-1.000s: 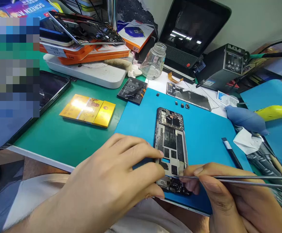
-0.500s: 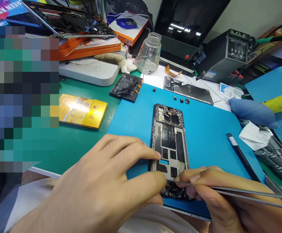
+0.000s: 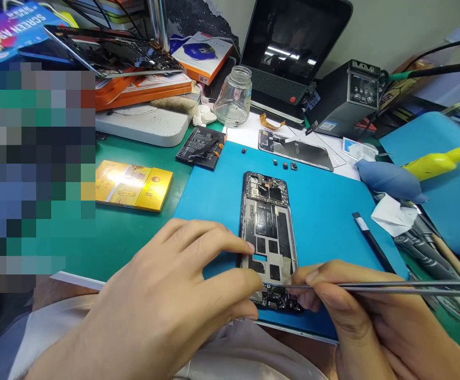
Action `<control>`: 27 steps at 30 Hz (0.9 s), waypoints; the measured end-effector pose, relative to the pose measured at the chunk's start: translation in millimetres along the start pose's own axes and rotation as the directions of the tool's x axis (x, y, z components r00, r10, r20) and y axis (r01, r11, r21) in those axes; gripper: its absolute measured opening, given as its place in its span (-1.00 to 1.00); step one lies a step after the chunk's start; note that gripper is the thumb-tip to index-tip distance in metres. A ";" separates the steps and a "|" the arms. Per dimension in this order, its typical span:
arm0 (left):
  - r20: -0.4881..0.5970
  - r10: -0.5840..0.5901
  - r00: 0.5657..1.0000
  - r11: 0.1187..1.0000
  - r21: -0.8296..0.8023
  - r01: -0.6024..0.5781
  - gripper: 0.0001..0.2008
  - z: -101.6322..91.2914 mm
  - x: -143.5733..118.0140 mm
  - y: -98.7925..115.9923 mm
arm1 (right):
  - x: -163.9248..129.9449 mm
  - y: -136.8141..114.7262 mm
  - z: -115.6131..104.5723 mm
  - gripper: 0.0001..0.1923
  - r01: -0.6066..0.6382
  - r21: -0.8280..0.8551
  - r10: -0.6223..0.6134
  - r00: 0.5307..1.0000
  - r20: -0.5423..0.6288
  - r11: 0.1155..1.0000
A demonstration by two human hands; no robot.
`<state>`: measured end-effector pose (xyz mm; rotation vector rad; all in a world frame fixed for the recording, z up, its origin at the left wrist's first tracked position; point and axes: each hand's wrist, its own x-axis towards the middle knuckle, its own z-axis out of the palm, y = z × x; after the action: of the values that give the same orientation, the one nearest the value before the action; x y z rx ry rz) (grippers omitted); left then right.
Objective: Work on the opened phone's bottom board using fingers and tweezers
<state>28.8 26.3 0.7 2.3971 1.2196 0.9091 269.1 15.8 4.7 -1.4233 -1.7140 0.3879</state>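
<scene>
An opened phone (image 3: 271, 227) lies on the blue mat with its inner frame and circuit boards exposed. My left hand (image 3: 182, 285) grips its lower left side, index fingertip on the frame and thumb lower down. Some of that hand's fingers are hidden. Thin metal tweezers (image 3: 388, 287) are held in my right hand (image 3: 356, 301), their tips over the phone's bottom board (image 3: 279, 296). Right fingertips rest against the phone's lower right edge. Whether anything sits between the tweezer tips is too small to tell.
Several tiny camera parts (image 3: 285, 165) lie on the blue mat (image 3: 325, 221) beyond the phone. A battery (image 3: 202, 148), a golden box (image 3: 135, 184), a glass jar (image 3: 233, 97) and a phone panel (image 3: 297, 150) surround it. A black strip-like tool (image 3: 372, 243) and a blue blower (image 3: 390, 179) stand right.
The whole view has shifted slightly, so the phone appears a little further left. The tweezers' arms appear closer together and more level. Both hands keep their places at the phone.
</scene>
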 end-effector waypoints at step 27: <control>-0.001 0.027 1.000 0.999 0.029 -0.027 -0.85 1.3 -0.7 -0.9 | 13.5 -9.2 -7.5 -0.89 0.205 0.058 -0.212 0.960 0.185 0.977</control>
<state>28.8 26.3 -1.0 2.4415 1.2118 0.9078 269.0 23.3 21.1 -1.1941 -1.9793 0.4482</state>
